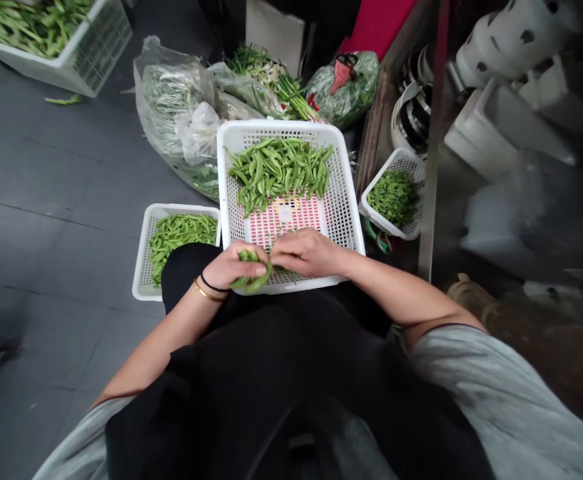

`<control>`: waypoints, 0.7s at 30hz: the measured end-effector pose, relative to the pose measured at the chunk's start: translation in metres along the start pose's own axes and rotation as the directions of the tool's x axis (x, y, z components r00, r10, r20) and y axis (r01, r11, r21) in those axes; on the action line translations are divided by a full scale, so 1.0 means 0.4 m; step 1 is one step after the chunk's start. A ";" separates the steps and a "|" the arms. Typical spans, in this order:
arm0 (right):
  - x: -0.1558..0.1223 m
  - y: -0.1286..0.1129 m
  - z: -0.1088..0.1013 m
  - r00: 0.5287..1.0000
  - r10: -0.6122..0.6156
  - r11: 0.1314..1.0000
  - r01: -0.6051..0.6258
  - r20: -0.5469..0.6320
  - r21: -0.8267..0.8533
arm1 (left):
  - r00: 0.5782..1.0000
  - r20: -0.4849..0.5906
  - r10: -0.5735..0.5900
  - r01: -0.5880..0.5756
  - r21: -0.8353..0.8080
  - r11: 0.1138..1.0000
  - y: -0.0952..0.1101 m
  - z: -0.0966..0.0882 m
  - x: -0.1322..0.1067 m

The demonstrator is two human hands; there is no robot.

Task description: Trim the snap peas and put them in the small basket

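slender green pods (258,283) held in a bare left hand (231,265) over a large white perforated plastic basket (342,200)

the left fingers curl around the pods at the basket's near edge; the bare right hand (311,252) meets them, thumb and fingertips pressed together, though i cannot tell whether they pinch a pod. a loose green heap of pods (284,170) lies toward the basket's far end. a smaller white plastic basket (142,263) of pods sits to the left.
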State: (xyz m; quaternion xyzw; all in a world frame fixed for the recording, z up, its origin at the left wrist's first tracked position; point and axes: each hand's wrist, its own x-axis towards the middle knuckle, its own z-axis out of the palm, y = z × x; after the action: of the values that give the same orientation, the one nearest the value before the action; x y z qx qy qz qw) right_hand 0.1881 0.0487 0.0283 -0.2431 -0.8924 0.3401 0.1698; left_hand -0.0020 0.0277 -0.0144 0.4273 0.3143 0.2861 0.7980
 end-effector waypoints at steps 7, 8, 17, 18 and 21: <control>-0.054 0.041 0.054 0.897 0.172 0.937 -0.276 -0.407 -0.213 | 0.836 -0.549 -0.006 -0.241 -0.377 0.894 0.002 0.024 0.043; -0.074 0.054 0.042 0.905 0.202 0.938 -0.288 -0.376 -0.191 | 0.818 -0.575 -0.001 -0.273 -0.389 0.880 0.008 0.010 0.041; 0.007 0.255 0.027 0.784 0.611 0.680 -0.449 0.109 -0.579 | 0.901 -0.432 -0.043 -0.236 -0.570 0.787 0.000 -0.042 0.006; 0.045 0.277 0.053 0.769 0.630 0.652 -0.450 0.105 -0.611 | 0.918 -0.392 -0.062 -0.201 -0.593 0.780 -0.006 -0.036 0.007; 0.138 0.338 0.119 0.733 0.665 0.625 -0.446 0.139 -0.641 | 0.951 -0.295 -0.095 -0.120 -0.631 0.767 -0.020 -0.022 0.009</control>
State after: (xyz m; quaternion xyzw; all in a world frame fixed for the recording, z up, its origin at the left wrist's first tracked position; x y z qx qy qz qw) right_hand 0.1633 0.1418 -0.0912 -0.4831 -0.8433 0.1334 -0.1943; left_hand -0.0047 0.0311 -0.0259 0.0807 0.3158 0.4449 0.8341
